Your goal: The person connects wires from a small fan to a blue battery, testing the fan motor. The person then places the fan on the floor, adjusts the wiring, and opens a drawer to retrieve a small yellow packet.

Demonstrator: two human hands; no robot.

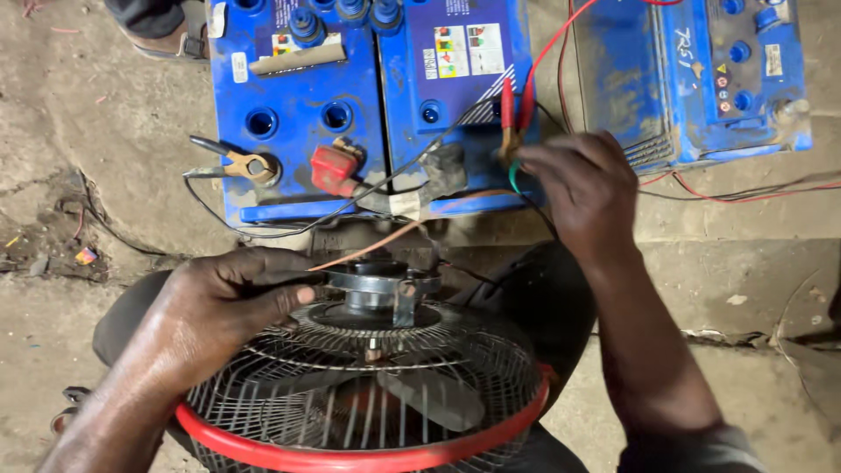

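Two hands at work | left hand (223, 302) grips fan motor (378, 285), steadying it | right hand (583, 184) pinches red clip (508, 118) onto blue battery (455, 88) terminal.

left arm: comes in from the lower left, forearm bare
left hand (229, 302): palm down, fingers curled, thumb and fingertips pinched together
right arm: reaches up from the lower right, nearly straight
right hand (585, 186): knuckles up, fingertips pinched at its left edge
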